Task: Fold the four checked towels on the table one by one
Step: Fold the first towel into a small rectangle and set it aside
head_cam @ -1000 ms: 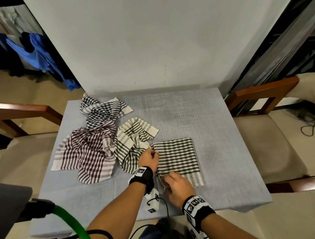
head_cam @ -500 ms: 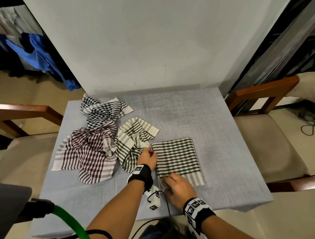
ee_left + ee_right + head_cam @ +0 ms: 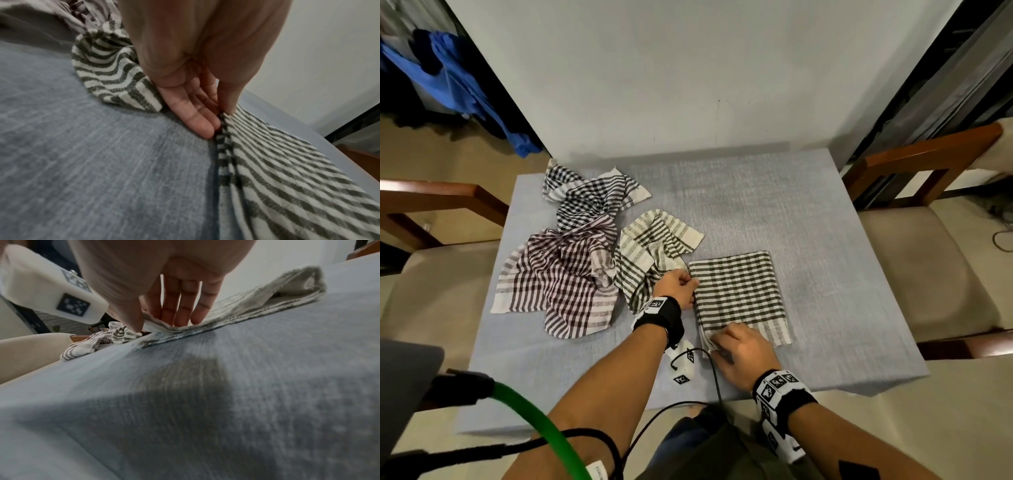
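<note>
A green-checked towel (image 3: 739, 294) lies folded flat as a rectangle right of centre on the grey table (image 3: 808, 212). My left hand (image 3: 692, 283) pinches its left edge near the far corner. In the left wrist view the left hand's thumb sits on top of the towel (image 3: 287, 170) and the fingers (image 3: 197, 123) lie against the edge. My right hand (image 3: 717, 344) grips the near left corner, the fingers (image 3: 183, 311) lying on the towel (image 3: 267, 295). Three crumpled towels lie to the left: green (image 3: 654, 246), maroon (image 3: 558, 281) and black-checked (image 3: 589, 198).
Wooden chairs with beige cushions stand at the left (image 3: 431, 205) and right (image 3: 928, 260) of the table. A white wall (image 3: 688, 85) rises just behind it. A green hose (image 3: 541, 425) and black cables hang near my left arm.
My left hand has slid a little farther along the folded towel's left edge. The right hand stays at the near corner and the towel has not moved.
</note>
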The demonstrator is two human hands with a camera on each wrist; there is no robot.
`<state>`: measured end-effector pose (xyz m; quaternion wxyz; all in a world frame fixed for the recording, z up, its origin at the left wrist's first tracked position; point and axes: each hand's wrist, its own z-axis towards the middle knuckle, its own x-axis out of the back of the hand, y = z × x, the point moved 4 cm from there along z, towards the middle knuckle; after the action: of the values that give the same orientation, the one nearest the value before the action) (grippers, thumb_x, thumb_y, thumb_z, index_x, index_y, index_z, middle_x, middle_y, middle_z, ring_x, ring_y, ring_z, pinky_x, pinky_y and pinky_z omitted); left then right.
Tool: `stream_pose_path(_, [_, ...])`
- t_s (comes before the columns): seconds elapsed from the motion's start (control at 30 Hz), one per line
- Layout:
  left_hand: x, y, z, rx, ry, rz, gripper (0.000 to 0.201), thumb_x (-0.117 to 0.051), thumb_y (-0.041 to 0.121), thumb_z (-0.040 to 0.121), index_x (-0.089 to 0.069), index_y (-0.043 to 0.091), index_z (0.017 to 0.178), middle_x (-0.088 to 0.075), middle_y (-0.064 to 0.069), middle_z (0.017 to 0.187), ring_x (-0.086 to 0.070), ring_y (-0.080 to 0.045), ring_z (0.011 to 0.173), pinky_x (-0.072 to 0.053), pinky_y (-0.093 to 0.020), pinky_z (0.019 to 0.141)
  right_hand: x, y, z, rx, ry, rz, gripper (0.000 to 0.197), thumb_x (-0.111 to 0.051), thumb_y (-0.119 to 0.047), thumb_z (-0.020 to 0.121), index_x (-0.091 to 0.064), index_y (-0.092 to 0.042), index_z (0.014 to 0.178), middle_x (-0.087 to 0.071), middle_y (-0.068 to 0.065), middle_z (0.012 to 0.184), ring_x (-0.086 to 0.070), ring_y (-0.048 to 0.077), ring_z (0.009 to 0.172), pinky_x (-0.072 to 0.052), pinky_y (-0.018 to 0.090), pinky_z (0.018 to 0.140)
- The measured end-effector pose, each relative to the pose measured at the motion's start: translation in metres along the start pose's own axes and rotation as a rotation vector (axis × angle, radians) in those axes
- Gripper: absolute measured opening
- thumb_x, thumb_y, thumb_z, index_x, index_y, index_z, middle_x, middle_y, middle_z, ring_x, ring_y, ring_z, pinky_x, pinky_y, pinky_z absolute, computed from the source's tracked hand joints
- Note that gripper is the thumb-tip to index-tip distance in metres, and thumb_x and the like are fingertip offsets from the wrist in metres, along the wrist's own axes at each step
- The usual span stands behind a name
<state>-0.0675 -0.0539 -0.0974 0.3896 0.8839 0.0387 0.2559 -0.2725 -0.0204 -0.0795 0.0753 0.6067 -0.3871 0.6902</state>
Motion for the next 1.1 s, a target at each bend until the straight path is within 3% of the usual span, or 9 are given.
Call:
stream_pose_path(0.23, [-0.002,-0.003,0.002,-0.009,0.0,-0.074,0.016,-0.066,0.024,0.093,-0.057,0.011,0.096,-0.065,-0.012,0.088,-0.066,-0.02,0.068,-0.061,-0.037,0.064,-0.006,-0.008,0.003,0.078,0.063,-0.096,0.016,-0.074,-0.025,0.078,-0.071,-0.02,0.093,-0.061,-0.004,0.089,-0.056,0.018,0.08,-0.045,0.032,0.067])
stream_pose_path(0.3, [-0.003,-0.005,0.003,-0.005,0.005,-0.078,0.016,-0.067,0.023,0.093,-0.057,0.011,0.096,-0.065,-0.011,0.089,-0.066,-0.02,0.068,-0.062,-0.038,0.064,-0.012,-0.01,0.0,0.093,0.029,-0.119,0.021,-0.074,-0.026,0.077,-0.071,-0.022,0.097,-0.061,-0.005,0.093,-0.058,0.018,0.082,-0.046,0.031,0.069])
stream_pose_path(0.47, [-0.004,-0.007,0.005,-0.005,0.019,-0.058,0.016,-0.066,0.025,0.094,-0.057,0.012,0.096,-0.067,-0.014,0.095,-0.066,-0.02,0.067,-0.062,-0.038,0.062,-0.005,-0.009,-0.004,0.038,0.036,-0.003,0.032,-0.055,-0.044,0.09,-0.071,-0.021,0.104,-0.064,-0.003,0.1,-0.058,0.017,0.089,-0.052,0.033,0.075])
stream_pose_path(0.67, [-0.004,-0.005,0.005,-0.007,0.007,-0.039,0.017,-0.066,0.025,0.093,-0.057,0.011,0.097,-0.067,-0.015,0.098,-0.067,-0.021,0.069,-0.062,-0.039,0.063,-0.004,-0.001,0.001,0.004,0.031,0.061,0.038,-0.052,-0.056,0.09,-0.073,-0.024,0.089,-0.064,-0.008,0.087,-0.056,0.013,0.083,-0.047,0.031,0.076])
stream_pose_path(0.83, [-0.004,-0.005,0.005,-0.005,0.0,-0.044,0.017,-0.067,0.024,0.093,-0.057,0.011,0.098,-0.067,-0.015,0.097,-0.066,-0.02,0.065,-0.062,-0.041,0.064,-0.004,0.0,0.002,0.052,0.021,0.143,0.029,-0.057,-0.045,0.089,-0.075,-0.022,0.09,-0.065,-0.006,0.086,-0.058,0.014,0.082,-0.052,0.035,0.077])
stream_pose_path(0.97, [-0.004,-0.005,0.004,-0.003,0.011,-0.045,0.017,-0.067,0.024,0.093,-0.058,0.011,0.1,-0.068,-0.014,0.095,-0.065,-0.019,0.064,-0.062,-0.042,0.064,-0.006,-0.003,0.002,0.098,0.045,0.086,0.034,-0.058,-0.05,0.086,-0.075,-0.021,0.089,-0.065,-0.005,0.086,-0.059,0.015,0.081,-0.051,0.032,0.074])
stream_pose_path(1.1, [-0.004,-0.004,0.004,-0.007,0.002,-0.039,0.016,-0.066,0.024,0.093,-0.057,0.012,0.099,-0.067,-0.013,0.094,-0.066,-0.02,0.066,-0.062,-0.042,0.066,-0.006,-0.001,0.004,0.091,0.09,0.081,0.016,-0.065,-0.034,0.086,-0.074,-0.021,0.087,-0.064,-0.005,0.083,-0.057,0.016,0.077,-0.052,0.037,0.069])
